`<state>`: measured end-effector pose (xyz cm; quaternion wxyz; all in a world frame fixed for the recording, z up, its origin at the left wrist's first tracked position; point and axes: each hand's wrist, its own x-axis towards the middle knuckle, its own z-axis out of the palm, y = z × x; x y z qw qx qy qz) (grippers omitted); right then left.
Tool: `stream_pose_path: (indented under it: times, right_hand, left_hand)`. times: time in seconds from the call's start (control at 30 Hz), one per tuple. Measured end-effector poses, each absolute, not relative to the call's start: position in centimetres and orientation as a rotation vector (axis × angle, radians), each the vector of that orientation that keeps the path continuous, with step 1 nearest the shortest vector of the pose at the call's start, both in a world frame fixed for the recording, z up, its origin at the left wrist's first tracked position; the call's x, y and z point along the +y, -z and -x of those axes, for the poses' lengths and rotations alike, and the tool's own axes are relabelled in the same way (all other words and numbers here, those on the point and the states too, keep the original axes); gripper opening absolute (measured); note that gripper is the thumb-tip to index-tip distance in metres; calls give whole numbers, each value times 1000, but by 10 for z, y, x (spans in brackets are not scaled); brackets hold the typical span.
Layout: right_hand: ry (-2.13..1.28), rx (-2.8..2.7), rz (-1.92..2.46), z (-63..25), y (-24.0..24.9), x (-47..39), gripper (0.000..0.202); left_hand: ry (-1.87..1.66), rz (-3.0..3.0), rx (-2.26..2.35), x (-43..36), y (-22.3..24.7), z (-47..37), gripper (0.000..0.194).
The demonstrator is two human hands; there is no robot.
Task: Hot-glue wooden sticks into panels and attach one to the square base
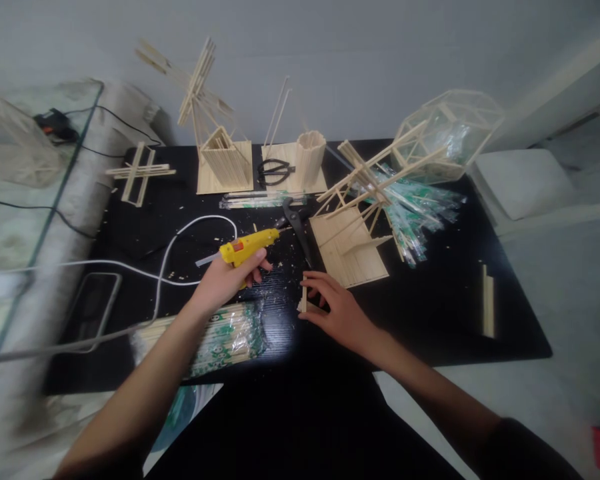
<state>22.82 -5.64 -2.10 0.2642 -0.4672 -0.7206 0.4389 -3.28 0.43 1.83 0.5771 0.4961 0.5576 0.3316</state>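
My left hand (225,280) is wrapped round a yellow hot glue gun (249,245), whose nozzle points right; a clear glue stick (207,259) pokes out of its back end. In my right hand (335,308) a small piece made of short wooden sticks (304,297) is pinched between thumb and fingers, at the table's front middle. Just beyond that hand lies a black-handled pair of pliers or cutters (297,223). A flat wooden base with a stick frame on it (353,250) stands to the right of the pliers.
On the black table (430,300) are two stick towers on bases (227,163) (310,160), scissors (275,172), a stick cross (140,172), wrapped chopsticks (230,340) and green-white wrappers (420,207). A white cord (167,257) loops at left near a phone (95,310). Loose sticks (488,300) lie far right.
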Motion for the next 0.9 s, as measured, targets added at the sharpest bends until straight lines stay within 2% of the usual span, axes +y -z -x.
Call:
stream_pose_path:
  times: [0.13,0.27,0.43,0.77,0.9]
  right_hand:
    - [-1278,-1975,1208,-226,22,-63,48]
    - [-1200,-1963,1230,-229,20,-54,50]
    - [-1067,-1963,1235,-229,23,-39,52]
    - [-1133,-1982,1182,-223,21,-21,55]
    - [-1052,-2080,1208,-228,24,-28,59]
  left_hand:
    - [-884,-1128,1264,5,-10,29,43]
    - [-947,-1118,1231,5,-4,31,43]
    - [-961,-1129,1254,6,1,37,46]
    - [-923,-1210,1306,3,3,34,48]
    - [-932,-1235,1341,3,-2,33,52]
